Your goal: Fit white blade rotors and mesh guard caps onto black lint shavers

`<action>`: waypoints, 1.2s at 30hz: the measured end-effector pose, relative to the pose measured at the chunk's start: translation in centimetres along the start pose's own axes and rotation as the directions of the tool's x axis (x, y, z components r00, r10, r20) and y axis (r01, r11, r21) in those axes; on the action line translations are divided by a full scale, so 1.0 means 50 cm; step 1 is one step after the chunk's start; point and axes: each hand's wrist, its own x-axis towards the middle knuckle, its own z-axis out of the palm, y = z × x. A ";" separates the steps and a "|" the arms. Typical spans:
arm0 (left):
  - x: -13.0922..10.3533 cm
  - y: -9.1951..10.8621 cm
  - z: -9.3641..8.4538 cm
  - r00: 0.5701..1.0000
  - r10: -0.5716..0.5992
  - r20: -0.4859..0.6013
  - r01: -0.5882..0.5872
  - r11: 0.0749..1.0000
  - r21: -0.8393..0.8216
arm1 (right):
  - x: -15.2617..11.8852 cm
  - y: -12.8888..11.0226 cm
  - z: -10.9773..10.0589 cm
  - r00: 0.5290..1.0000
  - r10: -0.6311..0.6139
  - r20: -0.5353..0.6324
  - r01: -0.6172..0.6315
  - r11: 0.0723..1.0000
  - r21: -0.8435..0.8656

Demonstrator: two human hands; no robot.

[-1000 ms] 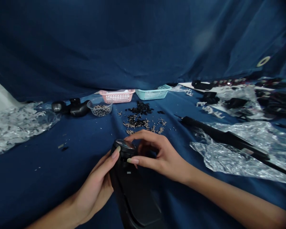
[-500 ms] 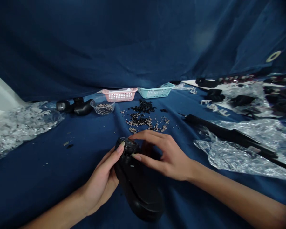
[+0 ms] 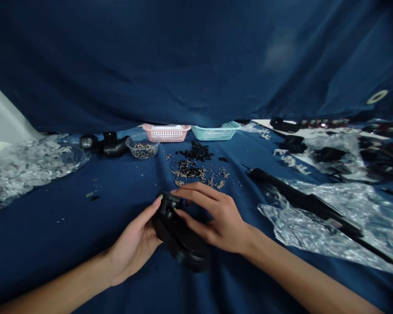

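A long, rounded black plastic housing (image 3: 186, 244) lies tilted between my hands, its ridged round end (image 3: 170, 199) pointing away from me. My left hand (image 3: 136, 240) grips its left side, the thumb pressed against the ridged part and the other fingers underneath. From the right, my right hand (image 3: 212, 213) holds the same end: the fingertips rest on the ridged rim and the thumb sits at the gap just below it. Whether a small part is pinched there is hidden. Beyond the hands lie loose small screws (image 3: 188, 171) and a heap of small black pieces (image 3: 196, 151).
A clear bowl of screws (image 3: 143, 151), a pink basket (image 3: 166, 133) and a turquoise basket (image 3: 216, 132) stand at the back. Left are black parts (image 3: 114, 146) and a bag of whitish pieces (image 3: 36, 168). Right, a black electric screwdriver (image 3: 294, 194) lies on clear plastic wrap (image 3: 301, 235).
The housing and both hands have shifted slightly left, and the housing's near end has come up and away from me. My right thumb stays by the gap below the ridged end.
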 end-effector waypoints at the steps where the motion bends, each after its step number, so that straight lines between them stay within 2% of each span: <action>1: 0.001 0.001 -0.001 1.000 -0.014 -0.008 0.014 1.000 -0.018 | 0.000 0.001 0.000 1.000 0.017 0.004 -0.017 0.999 0.030; 5: 0.009 0.006 -0.008 0.998 -0.046 -0.035 0.042 0.994 -0.096 | -0.008 -0.004 -0.001 0.991 0.074 0.108 -0.090 0.984 0.153; 7: 0.014 0.008 -0.011 0.999 -0.042 0.007 0.043 0.994 -0.100 | -0.017 -0.007 -0.001 0.981 0.122 0.149 -0.149 0.971 0.186; 10: 0.024 0.012 -0.012 0.996 -0.035 0.077 0.042 0.995 -0.095 | -0.025 -0.003 0.000 0.959 0.245 0.144 -0.273 0.935 0.227; 13: 0.034 0.016 -0.011 0.992 -0.026 0.126 0.035 0.997 -0.068 | -0.020 0.010 0.009 0.929 0.342 0.137 -0.369 0.865 0.340; 17: 0.035 0.022 -0.009 0.982 0.015 0.186 -0.015 1.000 -0.002 | -0.002 0.021 0.022 0.891 0.416 0.179 -0.441 0.706 0.554; 20: 0.028 0.021 -0.008 0.985 0.060 0.162 -0.065 0.998 0.023 | 0.004 0.018 0.025 0.872 0.443 0.209 -0.470 0.636 0.612; 24: 0.020 0.014 -0.009 0.996 0.051 0.079 -0.056 0.997 0.060 | 0.000 0.007 0.025 0.855 0.472 0.218 -0.500 0.634 0.589; 27: 0.016 0.008 -0.008 0.994 0.090 0.063 -0.096 0.991 0.091 | -0.002 0.007 0.027 0.858 0.472 0.200 -0.491 0.644 0.586; 31: 0.018 0.006 -0.005 0.985 0.158 0.062 -0.164 0.980 0.114 | -0.002 0.012 0.035 0.871 0.478 0.114 -0.449 0.681 0.578; 36: 0.021 0.010 -0.003 0.975 0.216 0.043 -0.220 0.968 0.122 | -0.005 0.020 0.040 0.853 0.520 0.031 -0.436 0.681 0.589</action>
